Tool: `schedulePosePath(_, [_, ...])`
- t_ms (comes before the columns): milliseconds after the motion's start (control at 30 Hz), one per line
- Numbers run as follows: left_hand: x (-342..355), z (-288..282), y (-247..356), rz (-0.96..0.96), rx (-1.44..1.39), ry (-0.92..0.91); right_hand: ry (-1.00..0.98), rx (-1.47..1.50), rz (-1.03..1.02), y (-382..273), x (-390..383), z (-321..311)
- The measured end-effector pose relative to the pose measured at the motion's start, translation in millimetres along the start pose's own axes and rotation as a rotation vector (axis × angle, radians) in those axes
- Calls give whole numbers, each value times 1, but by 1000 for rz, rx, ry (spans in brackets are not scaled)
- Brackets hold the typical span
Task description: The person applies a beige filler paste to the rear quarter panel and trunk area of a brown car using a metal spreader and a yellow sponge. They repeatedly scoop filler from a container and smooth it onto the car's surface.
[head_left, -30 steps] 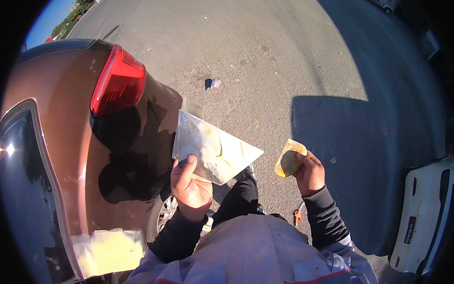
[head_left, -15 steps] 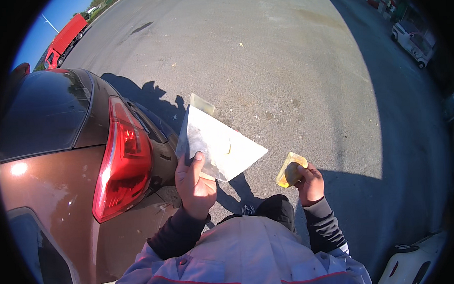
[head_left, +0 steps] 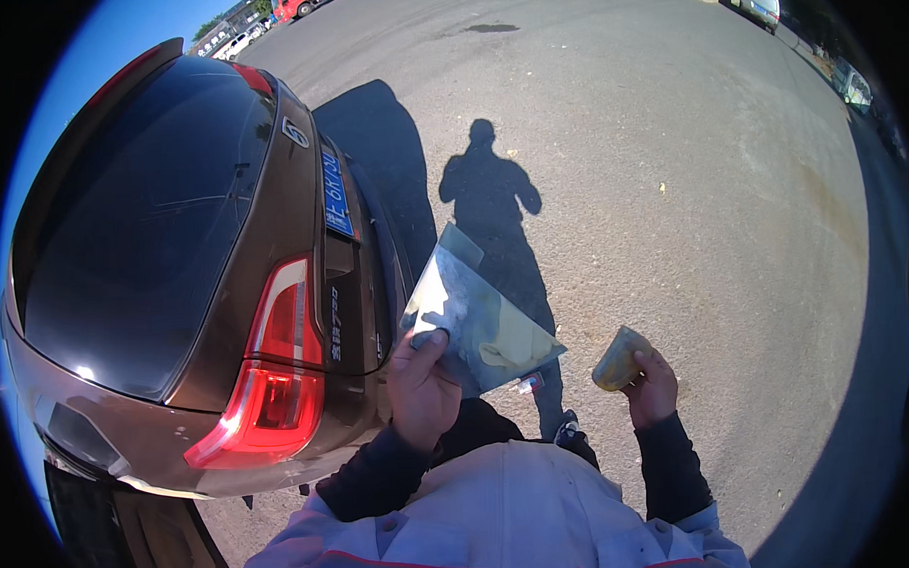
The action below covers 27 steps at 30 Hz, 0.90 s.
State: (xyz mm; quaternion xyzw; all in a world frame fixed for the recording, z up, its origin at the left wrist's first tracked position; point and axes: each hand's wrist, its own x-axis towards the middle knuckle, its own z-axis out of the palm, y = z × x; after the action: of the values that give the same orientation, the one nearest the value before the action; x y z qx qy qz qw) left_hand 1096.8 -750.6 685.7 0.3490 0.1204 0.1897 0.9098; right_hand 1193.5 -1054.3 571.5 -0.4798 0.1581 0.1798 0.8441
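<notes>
My left hand [head_left: 424,393] is closed on a flat, shiny, three-cornered mixing plate [head_left: 456,339], with the thumb pressed on its top near the left edge. Smooth beige paste [head_left: 525,342] lies on its right part, and a small squared tab [head_left: 461,246] stands out at its far corner. Apart from it to the right, my right hand [head_left: 654,385] grips a small dull-yellow, smeared flat spreader [head_left: 619,358] between thumb and fingers. The parts of the fingers under both things are hidden.
A brown car [head_left: 162,234] stands close on my left, its red tail light [head_left: 278,390] near my left arm. Grey paved ground [head_left: 693,236] stretches ahead, crossed by my shadow [head_left: 486,183]. Far off are a red truck [head_left: 299,1] and a parked van [head_left: 760,5].
My view has turned rightward along the car's rear, bringing its back and my shadow into sight. The plate now lies in shade, its paste showing plainly. Both hands keep their holds.
</notes>
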Motion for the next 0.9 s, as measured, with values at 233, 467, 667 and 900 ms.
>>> schedulePosePath(233, [137,16,2,274,1,69,-132,-98,158,-40,163,74])
schedulePosePath(467, [343,-20,31,484,33,132,-225,-233,218,-44,333,200])
schedulePosePath(667, [508,-31,93,632,-43,185,-338,-323,220,-70,453,336])
schedulePosePath(900, [602,-40,156,852,78,433,-530,-291,352,-49,580,495])
